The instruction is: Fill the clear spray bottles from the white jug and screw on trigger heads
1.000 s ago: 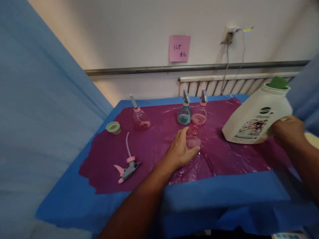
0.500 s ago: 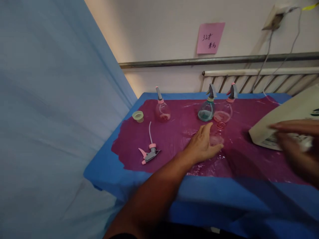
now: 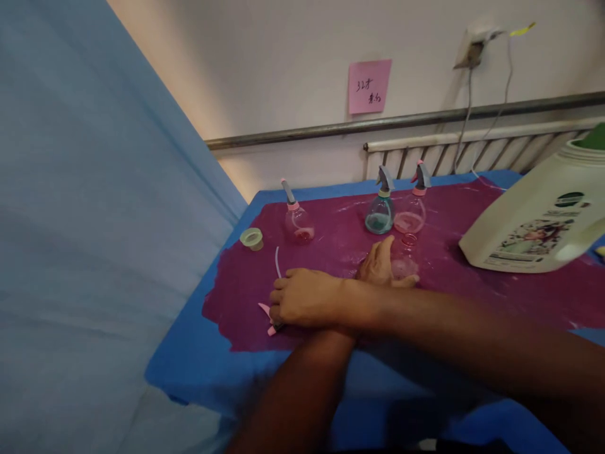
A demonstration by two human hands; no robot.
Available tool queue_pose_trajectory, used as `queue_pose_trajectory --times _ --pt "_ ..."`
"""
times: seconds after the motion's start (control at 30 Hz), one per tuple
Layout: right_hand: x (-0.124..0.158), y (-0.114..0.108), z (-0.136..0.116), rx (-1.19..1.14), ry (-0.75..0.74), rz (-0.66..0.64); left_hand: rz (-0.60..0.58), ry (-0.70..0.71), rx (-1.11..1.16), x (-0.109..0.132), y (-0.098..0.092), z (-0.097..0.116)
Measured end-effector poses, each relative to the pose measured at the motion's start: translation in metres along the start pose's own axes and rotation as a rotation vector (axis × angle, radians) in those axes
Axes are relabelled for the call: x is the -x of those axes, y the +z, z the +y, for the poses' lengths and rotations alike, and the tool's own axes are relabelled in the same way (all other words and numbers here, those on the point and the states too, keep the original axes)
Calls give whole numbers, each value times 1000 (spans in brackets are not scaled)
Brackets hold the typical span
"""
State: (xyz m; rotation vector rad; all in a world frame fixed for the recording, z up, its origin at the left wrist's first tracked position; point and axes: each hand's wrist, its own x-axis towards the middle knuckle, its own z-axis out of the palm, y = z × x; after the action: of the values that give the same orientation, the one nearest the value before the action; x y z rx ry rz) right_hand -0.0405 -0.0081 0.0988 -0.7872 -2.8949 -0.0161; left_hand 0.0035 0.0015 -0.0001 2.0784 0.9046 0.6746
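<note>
My left hand (image 3: 377,263) is curved around an open clear pink bottle (image 3: 405,260) with liquid in it. The bottle stands without a cap, its round mouth facing up. Crossing over my left arm, my right hand (image 3: 302,296) has its fingers curled over a grey and pink spray head (image 3: 271,329). Most of that spray head is hidden under the hand; its pink trigger, nozzle and thin tube stick out. Close behind the open bottle stand a teal spray bottle (image 3: 379,217) and a pink spray bottle (image 3: 410,217), both with spray heads on.
Another pink spray bottle (image 3: 299,226) stands at the back left, beside a small pale green cup (image 3: 251,238). A large cream jug (image 3: 529,230) with a green top stands at the right. Purple plastic sheeting (image 3: 236,284) covers a blue table cloth (image 3: 179,340); a blue curtain (image 3: 85,208) hangs left.
My right hand has come from beside the cream jug, leftward over my left arm, to the spray head. My left hand stays at the open bottle. The view has shifted slightly.
</note>
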Motion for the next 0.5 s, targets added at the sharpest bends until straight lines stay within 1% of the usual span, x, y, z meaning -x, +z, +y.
queue_pose_trajectory --times 0.03,0.13,0.27,0.43,0.5 --pt "-4 6 3 26 -27 -29 5 -3 0 -1 1 -1" --pt "-8 19 8 80 -55 -50 -3 22 13 -1 3 -5" --pt "-9 31 15 91 -49 -10 5 35 20 0 4 -8" --pt "-15 35 21 126 -76 43 -5 29 32 -2 0 -10" --pt "-14 32 20 131 -92 101 9 36 35 0 -1 -9"
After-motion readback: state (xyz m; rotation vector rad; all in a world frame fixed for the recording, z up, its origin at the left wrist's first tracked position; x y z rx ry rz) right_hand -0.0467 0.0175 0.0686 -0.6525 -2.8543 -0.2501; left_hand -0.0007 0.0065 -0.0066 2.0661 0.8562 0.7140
